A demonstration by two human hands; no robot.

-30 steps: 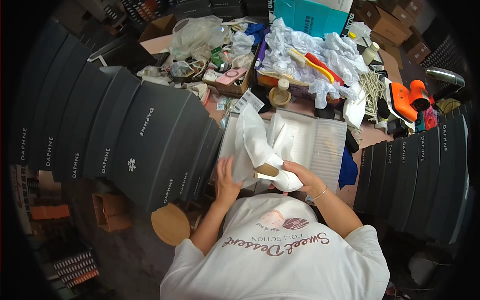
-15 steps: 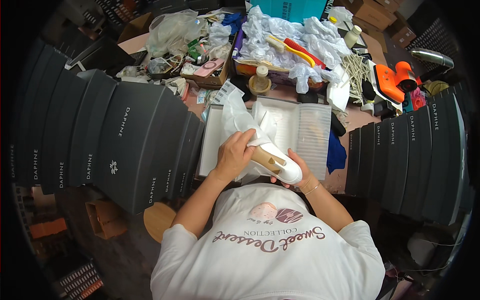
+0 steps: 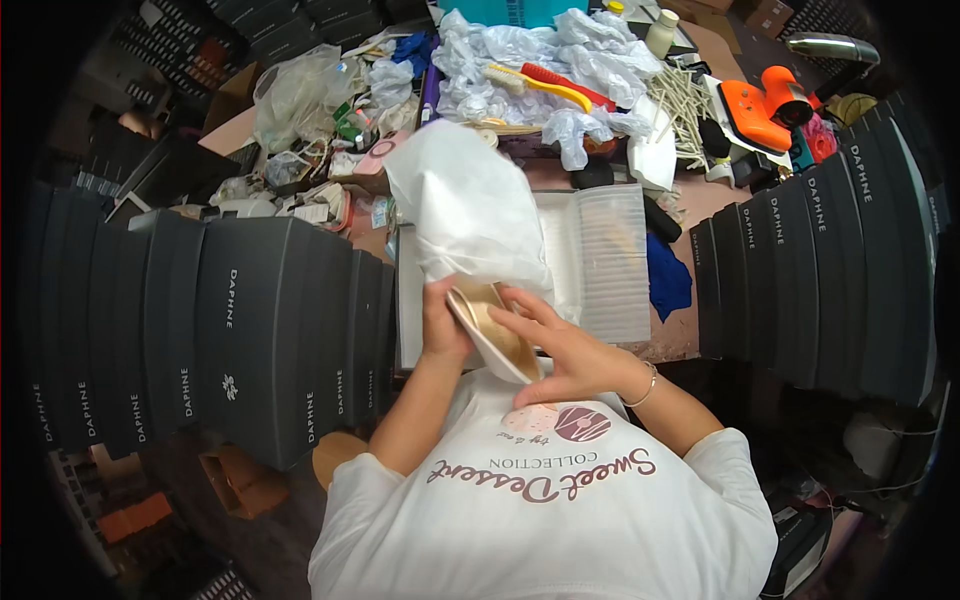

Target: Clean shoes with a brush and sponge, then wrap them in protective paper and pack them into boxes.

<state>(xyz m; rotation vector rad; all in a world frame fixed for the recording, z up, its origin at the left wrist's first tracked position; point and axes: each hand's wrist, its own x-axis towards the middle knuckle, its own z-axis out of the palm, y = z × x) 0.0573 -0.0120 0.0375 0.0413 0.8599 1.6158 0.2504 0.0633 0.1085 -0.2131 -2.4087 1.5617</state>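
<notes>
A white shoe (image 3: 492, 345) with a tan insole is tilted in front of my chest, its opening facing up. White tissue paper (image 3: 475, 215) covers its far end and stands up above it. My left hand (image 3: 445, 325) is closed around the shoe's left side, where the paper ends. Across the opening reaches my right hand (image 3: 570, 355), fingers on the insole and thumb by the near end, so the shoe lies between them. Under the paper stands an open shoe box (image 3: 408, 320), partly hidden, with a translucent ribbed sheet (image 3: 612, 265) in its right part.
Dark shoe boxes are stacked at left (image 3: 265, 350) and right (image 3: 800, 270). Behind are crumpled plastic wrap (image 3: 490, 55), a yellow brush (image 3: 545, 88), a red brush (image 3: 570, 86), white sticks (image 3: 680, 120), an orange device (image 3: 755, 115) and a bottle (image 3: 661, 33). A blue cloth (image 3: 668, 278) lies beside the box.
The shoe has turned so its opening faces up, and the tissue paper now stands over its far end. My left hand moved down to its side; my right hand moved from beneath to over the opening.
</notes>
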